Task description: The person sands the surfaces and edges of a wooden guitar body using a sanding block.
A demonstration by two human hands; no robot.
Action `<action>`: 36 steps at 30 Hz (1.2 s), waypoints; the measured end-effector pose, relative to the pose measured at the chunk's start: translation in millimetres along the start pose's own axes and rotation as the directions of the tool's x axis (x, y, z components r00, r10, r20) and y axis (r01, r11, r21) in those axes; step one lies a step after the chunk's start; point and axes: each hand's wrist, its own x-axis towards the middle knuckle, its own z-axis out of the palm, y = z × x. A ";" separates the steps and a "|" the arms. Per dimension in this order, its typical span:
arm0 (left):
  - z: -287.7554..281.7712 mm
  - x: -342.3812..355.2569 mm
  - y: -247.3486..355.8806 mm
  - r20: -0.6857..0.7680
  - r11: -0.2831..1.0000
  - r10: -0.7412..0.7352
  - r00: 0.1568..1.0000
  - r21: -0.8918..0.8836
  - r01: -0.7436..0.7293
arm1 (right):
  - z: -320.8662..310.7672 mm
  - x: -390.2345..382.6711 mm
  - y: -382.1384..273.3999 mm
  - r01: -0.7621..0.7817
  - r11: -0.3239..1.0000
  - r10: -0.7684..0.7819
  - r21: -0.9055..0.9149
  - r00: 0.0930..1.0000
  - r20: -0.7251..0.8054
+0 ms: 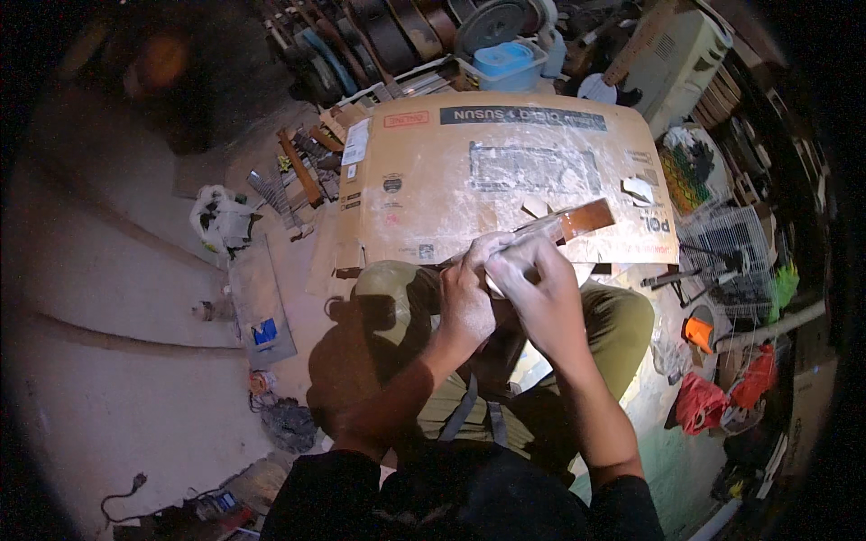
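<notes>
My left hand (pixel 471 290), dusty with white powder, is closed around the near end of a flat reddish-brown strip (pixel 588 220). The strip points away to the upper right, above the cardboard, and looks like wood, with a paler dusty stretch near my fingers. My right hand (pixel 541 281) presses up against the left one, its fingers curled in a pinch and slightly blurred. A small pale edge shows between the two hands; what the right fingers hold is mostly hidden. Both hands are over my lap, at the near edge of a flat cardboard sheet (pixel 424 194) smeared with white dust.
Wood offcuts (pixel 302 171) lie left of the cardboard. Beyond it stand a clear tub with a blue container (pixel 503 59) and several rolls (pixel 406 27). A wire rack (pixel 735 257), an orange object (pixel 698 330) and red plastic bags (pixel 702 403) are at right. A board (pixel 262 302) lies left.
</notes>
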 end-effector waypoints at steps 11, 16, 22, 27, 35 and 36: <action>-2.3 21.4 34.1 -0.069 0.991 -0.018 0.997 0.130 0.027 | -32.4 -41.5 20.5 -0.061 0.974 0.120 0.218 0.956 -0.269; 4.8 25.1 42.4 -0.061 0.991 -0.077 0.995 0.101 0.083 | -15.3 -42.7 22.1 0.120 0.992 -0.096 0.036 0.911 -0.400; 19.3 31.8 50.8 -0.035 0.993 -0.013 0.999 0.115 0.017 | -41.5 -2.8 25.4 0.413 0.776 -0.596 -0.476 0.727 -0.341; 25.5 35.4 49.9 -0.071 0.968 0.116 0.991 0.234 -0.097 | -70.9 -11.3 23.5 0.189 0.977 -0.210 -0.097 0.788 -0.579; 33.1 33.0 59.4 -0.023 0.977 -0.020 1.000 0.214 0.025 | -77.3 11.7 41.9 0.132 0.987 -0.157 -0.087 0.745 -0.648; 32.9 34.9 58.0 -0.018 0.980 0.010 1.000 0.198 -0.007 | -76.7 1.7 42.2 0.174 0.968 -0.249 -0.180 0.751 -0.612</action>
